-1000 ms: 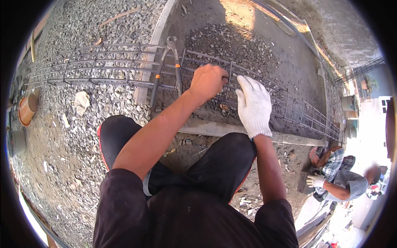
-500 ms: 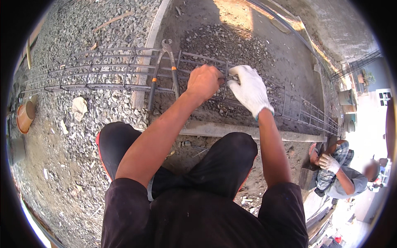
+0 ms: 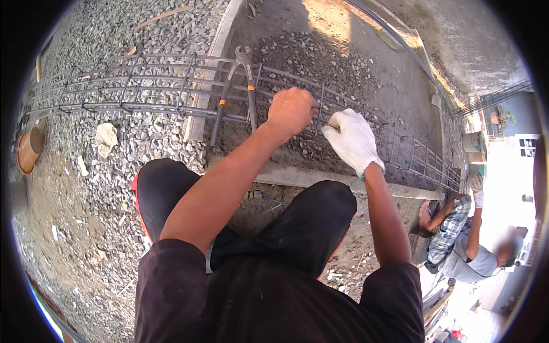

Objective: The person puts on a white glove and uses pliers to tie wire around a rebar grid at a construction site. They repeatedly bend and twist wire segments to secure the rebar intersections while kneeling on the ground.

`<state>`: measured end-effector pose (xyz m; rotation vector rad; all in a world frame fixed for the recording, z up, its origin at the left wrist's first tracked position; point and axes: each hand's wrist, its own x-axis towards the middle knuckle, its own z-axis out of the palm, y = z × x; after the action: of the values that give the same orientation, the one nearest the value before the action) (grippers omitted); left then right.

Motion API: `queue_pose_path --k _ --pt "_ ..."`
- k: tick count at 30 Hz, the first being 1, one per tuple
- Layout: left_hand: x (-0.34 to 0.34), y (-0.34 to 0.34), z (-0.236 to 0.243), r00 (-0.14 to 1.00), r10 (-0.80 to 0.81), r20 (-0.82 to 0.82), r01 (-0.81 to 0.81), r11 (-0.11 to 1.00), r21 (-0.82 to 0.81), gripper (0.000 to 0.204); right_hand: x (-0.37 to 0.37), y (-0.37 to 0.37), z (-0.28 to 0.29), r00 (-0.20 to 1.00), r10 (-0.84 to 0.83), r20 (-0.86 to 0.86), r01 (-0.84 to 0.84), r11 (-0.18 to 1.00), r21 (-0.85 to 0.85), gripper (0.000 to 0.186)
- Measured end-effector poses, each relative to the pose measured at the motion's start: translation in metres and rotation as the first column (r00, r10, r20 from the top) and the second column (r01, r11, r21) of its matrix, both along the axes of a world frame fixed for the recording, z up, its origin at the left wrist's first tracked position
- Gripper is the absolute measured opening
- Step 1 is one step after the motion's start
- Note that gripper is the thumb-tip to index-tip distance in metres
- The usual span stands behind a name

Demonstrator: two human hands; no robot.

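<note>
A long steel rebar cage [image 3: 154, 107] lies across gravel and a dirt strip in the head view. My bare left hand [image 3: 293, 110] is over its bars at the centre, fingers curled; what they grip is hidden. Just right of it, my right hand [image 3: 349, 139], in a white knit glove, has its fingers bent close to the near bars; I cannot make out anything in them. Long grey pincers with orange bands [image 3: 251, 100] rest across the cage, left of my left hand, jaws away from me.
A concrete edging [image 3: 389, 186] runs between me and the cage. An orange bucket [image 3: 30, 150] stands on the far left. A co-worker [image 3: 463, 248] in grey squats at the right, one arm raised. A bundle of bars [image 3: 492, 97] lies at the upper right.
My right hand has drawn back from the upright stirrup toward me, fingers more bent than a second ago. My left hand stays on the cage. The co-worker's gloved hand has risen.
</note>
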<state>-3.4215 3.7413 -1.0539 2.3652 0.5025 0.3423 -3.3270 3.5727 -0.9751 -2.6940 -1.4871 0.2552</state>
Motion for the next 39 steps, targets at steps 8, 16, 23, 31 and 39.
queue_pose_path --k 8,16,23,31,39 --pt "-0.003 0.002 -0.003 0.998 0.017 0.053 -0.015 0.999 -0.032 0.016 0.014 0.002 0.07 0.668 -0.296 -0.683 0.18 0.955 -0.238 0.033" --pt "-0.002 0.004 -0.006 1.0 -0.01 0.008 0.01 0.999 -0.05 0.016 0.035 -0.055 0.13 0.932 -0.277 -0.233 0.137 0.866 -0.48 0.027" --pt "-0.001 -0.001 -0.004 0.998 0.015 0.061 -0.015 1.0 -0.014 0.012 -0.008 0.008 0.058 0.997 0.04 -0.073 -0.063 0.933 -0.354 0.044" --pt "-0.004 0.001 -0.003 0.999 0.027 0.027 -0.026 1.0 -0.014 0.015 0.004 0.028 0.06 0.959 0.269 0.091 -0.248 0.949 -0.194 0.035" --pt "-0.001 -0.002 -0.002 0.998 0.049 0.046 -0.045 0.996 -0.072 0.015 0.036 0.067 0.061 0.948 0.312 -0.072 -0.318 0.895 -0.313 0.035"
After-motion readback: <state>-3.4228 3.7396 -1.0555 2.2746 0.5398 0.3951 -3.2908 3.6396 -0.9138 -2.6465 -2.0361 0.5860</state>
